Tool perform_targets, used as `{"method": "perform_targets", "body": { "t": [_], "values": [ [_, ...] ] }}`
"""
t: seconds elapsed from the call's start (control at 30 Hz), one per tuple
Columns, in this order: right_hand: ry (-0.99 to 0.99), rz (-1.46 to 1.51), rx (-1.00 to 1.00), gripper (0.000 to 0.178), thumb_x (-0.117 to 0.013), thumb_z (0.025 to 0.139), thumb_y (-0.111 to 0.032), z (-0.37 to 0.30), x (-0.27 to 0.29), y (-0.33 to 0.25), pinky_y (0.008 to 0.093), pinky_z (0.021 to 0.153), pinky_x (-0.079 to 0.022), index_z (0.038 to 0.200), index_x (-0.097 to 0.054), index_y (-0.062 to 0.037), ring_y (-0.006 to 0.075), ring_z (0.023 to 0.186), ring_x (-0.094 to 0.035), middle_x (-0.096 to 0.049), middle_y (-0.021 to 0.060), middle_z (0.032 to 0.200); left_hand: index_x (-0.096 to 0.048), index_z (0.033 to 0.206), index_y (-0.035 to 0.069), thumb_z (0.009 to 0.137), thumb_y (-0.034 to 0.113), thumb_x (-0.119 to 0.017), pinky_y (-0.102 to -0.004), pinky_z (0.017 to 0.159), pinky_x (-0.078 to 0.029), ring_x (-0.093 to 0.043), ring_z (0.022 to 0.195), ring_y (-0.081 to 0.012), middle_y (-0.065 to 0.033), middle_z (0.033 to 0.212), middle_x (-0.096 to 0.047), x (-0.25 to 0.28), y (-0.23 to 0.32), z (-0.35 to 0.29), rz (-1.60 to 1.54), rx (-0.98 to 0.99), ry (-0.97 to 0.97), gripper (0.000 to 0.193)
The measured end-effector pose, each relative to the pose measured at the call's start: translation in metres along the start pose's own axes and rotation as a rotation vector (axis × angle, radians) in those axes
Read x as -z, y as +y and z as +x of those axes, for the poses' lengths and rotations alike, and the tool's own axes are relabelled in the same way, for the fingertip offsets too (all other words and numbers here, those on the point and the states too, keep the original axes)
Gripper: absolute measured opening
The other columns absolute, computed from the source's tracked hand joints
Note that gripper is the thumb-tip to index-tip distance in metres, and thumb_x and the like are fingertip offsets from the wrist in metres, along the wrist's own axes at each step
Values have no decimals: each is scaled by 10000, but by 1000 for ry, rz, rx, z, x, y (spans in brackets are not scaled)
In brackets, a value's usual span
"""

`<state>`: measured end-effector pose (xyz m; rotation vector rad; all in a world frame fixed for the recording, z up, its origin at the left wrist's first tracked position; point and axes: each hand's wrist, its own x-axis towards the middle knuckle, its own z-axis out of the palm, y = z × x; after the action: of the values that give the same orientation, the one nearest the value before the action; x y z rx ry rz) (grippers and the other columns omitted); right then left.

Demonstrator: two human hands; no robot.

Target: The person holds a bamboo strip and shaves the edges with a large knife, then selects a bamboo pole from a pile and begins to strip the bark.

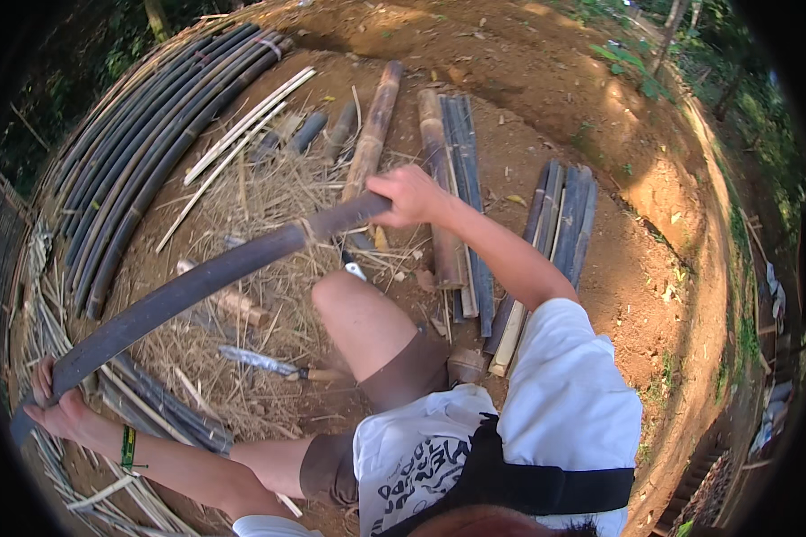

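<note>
A long dark split bamboo piece (206, 282) stretches across in front of me from lower left to upper middle, held above the ground. My left hand (58, 403) is wrapped round its lower left end, fingers curled over the edge. At the other end my right hand (407, 197) is closed on the tip. Below the piece, a machete (264, 362) with a wooden handle lies on straw-like bamboo shavings (260, 407), by my bent legs. Near my knee lies a second tool with a black and white part (353, 266), partly hidden.
Long dark bamboo poles (166, 143) lie bundled at the far left. Thick bamboo sections (376, 125) and stacked split strips (560, 224) lie ahead and to the right. Pale strips (251, 125) rest near the poles. An earth bank (636, 152) rises at right.
</note>
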<state>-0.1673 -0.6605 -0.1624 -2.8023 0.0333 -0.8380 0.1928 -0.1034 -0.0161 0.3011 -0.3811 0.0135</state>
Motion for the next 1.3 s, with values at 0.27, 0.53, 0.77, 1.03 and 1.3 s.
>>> {"method": "perform_targets", "body": {
  "t": [0.27,0.53,0.77,1.03,1.3],
  "values": [
    [157,29,-939,434,-815,724,-385,-232,34,-56,411,573,-490,780,-642,9,357,594,-641,-609,199,634,-238,1459,-75,968,489,-556,-463,1151,-312,-401,1349,-366,-283,1346,-464,-117,-327,-80,428,509,-136,813],
    [405,0,-1444,459,-698,716,-210,-335,11,-98,432,756,-524,1046,-618,99,405,815,-681,-690,270,871,-532,1194,71,960,344,-633,-365,915,-446,-597,1061,-190,-76,1073,-641,25,-424,-173,796,684,-214,374],
    [455,-280,-1634,488,-709,719,-235,-389,-18,-107,462,842,-522,1050,-619,112,441,938,-667,-675,318,967,-543,1137,61,962,256,-653,-266,771,-463,-603,901,-137,-50,993,-638,178,-437,-220,914,702,-34,285],
    [433,-403,-1748,490,-761,702,-267,-440,-37,-120,503,800,-518,985,-609,102,471,891,-660,-665,327,894,-549,1100,4,922,146,-666,-290,696,-484,-598,737,-152,-102,814,-651,286,-407,-322,1317,626,-239,256],
    [417,-511,-1755,516,-776,713,-264,-467,-50,-137,468,789,-532,1052,-627,95,431,880,-675,-679,297,923,-579,1092,8,871,87,-680,-387,626,-496,-634,656,-252,-120,735,-660,339,-340,-409,1736,631,-522,255]
  ]
}}
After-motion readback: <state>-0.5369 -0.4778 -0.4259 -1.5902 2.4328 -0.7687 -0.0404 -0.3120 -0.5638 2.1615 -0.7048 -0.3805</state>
